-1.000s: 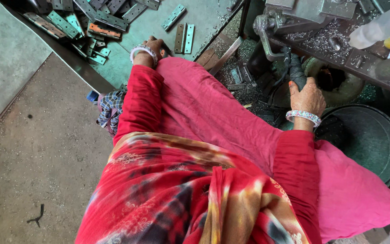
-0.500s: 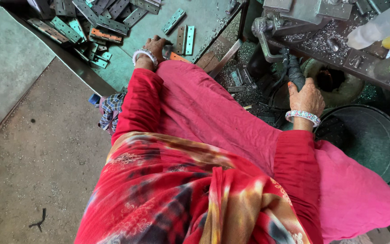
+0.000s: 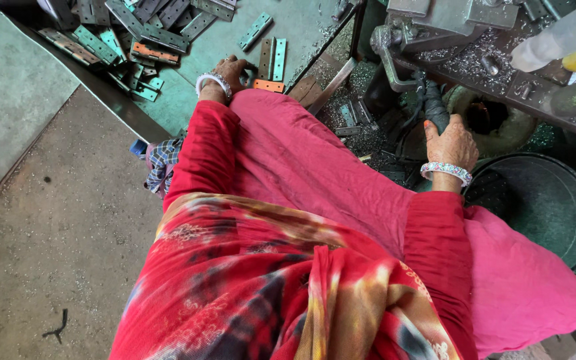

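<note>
Left hand point(image 3: 228, 72) lay curled over the near edge of the green metal tray point(image 3: 301, 27), at about eleven o'clock from the person's lap, its fingers bent down beside an orange hinge plate point(image 3: 269, 85); whether they actually gripped anything could not be told. Half a second before, that hand had sat a little farther left of the plate, and a second before it had been farther out over the tray, so it had drawn in toward the lap. Right hand point(image 3: 449, 139), at about two o'clock, was clenched round the dark lever handle point(image 3: 435, 107) of the press machine point(image 3: 461, 27), just as in both earlier frames; it had not shifted.

Largest in sight was the person's red and pink clothing point(image 3: 315, 220), filling the middle. At three o'clock stood a round dark green tub point(image 3: 548, 207). The grey floor point(image 3: 48, 240) spread from seven to nine o'clock. On the tray, a heap of grey and green hinge plates point(image 3: 128, 33) lay at ten to eleven o'clock, and a pair of loose plates point(image 3: 272, 59) stood just above the orange one. Metal shavings point(image 3: 368, 137) littered the gap at one o'clock. White bangles point(image 3: 213, 81) ringed the left wrist, and a beaded bracelet point(image 3: 445, 171) the right.
</note>
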